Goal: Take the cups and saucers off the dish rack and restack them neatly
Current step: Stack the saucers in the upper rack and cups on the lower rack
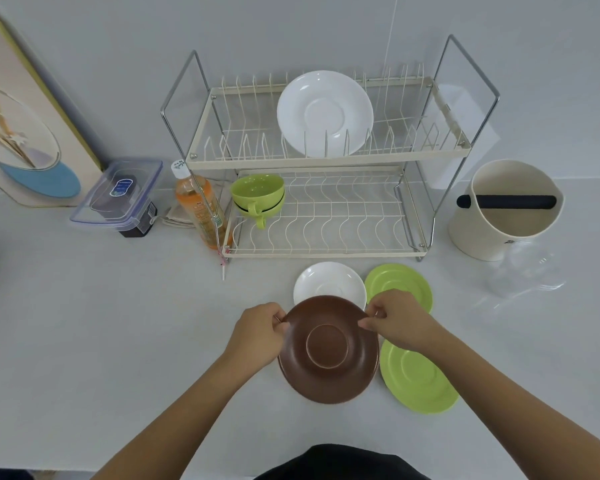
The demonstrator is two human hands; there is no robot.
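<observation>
Both hands pinch the round brown ceramic saucer (328, 348) by its far rim, the left hand (257, 336) on one side, the right hand (397, 322) on the other. It looks to sit on a second brown one, just in front of the two-tier wire dish rack (321, 161). This seems the stacking step. Touching it behind lies a small white saucer (326, 280); two lime-green saucers (418, 379) lie beside it. On the rack remain an upright white saucer (324, 112) above and two nested green cups (257, 195) below; next comes squaring the brown pair, then fetching those.
</observation>
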